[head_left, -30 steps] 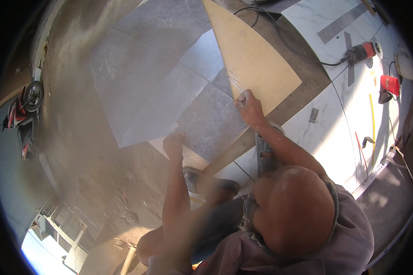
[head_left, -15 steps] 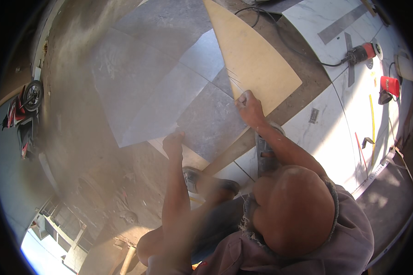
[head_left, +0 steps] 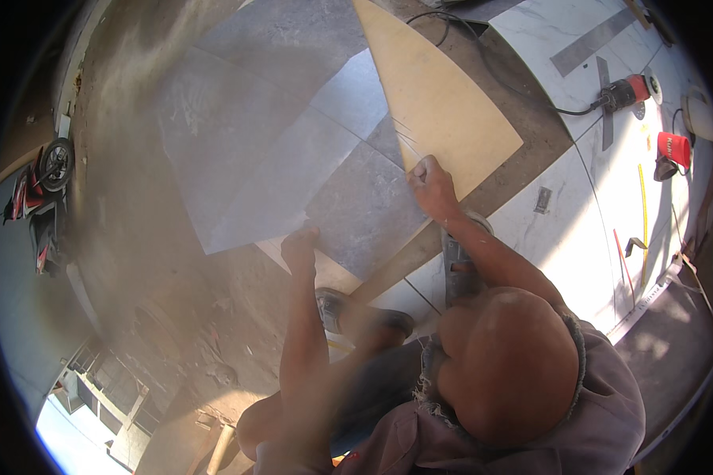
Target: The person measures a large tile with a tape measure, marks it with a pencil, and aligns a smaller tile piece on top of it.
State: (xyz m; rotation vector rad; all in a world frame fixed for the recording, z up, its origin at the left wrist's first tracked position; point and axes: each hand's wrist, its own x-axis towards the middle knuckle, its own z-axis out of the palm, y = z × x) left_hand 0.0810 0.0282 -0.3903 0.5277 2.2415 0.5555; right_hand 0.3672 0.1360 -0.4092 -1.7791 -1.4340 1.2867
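A large grey sheet (head_left: 356,198) with a tile-like pattern lies spread on the ground before me. At its right a beige sheet (head_left: 444,103) shows along a slanting edge. My left hand (head_left: 299,247) is closed on the near edge of the grey sheet, fingers partly hidden. My right hand (head_left: 433,190) makes a fist with the thumb up, resting where grey meets beige. Thin pale lines run from its fingertips up along that edge; what it pinches is too small to name. My sandalled feet rest close to the sheet's near edge.
To the right, white marbled tiles (head_left: 523,206) carry a red-and-black angle grinder (head_left: 626,93) with its cord, a red container (head_left: 673,148) and a yellow strip (head_left: 642,206). A motorcycle (head_left: 54,166) stands far left. A wooden handle (head_left: 222,450) lies at lower left. Haze blurs the left side.
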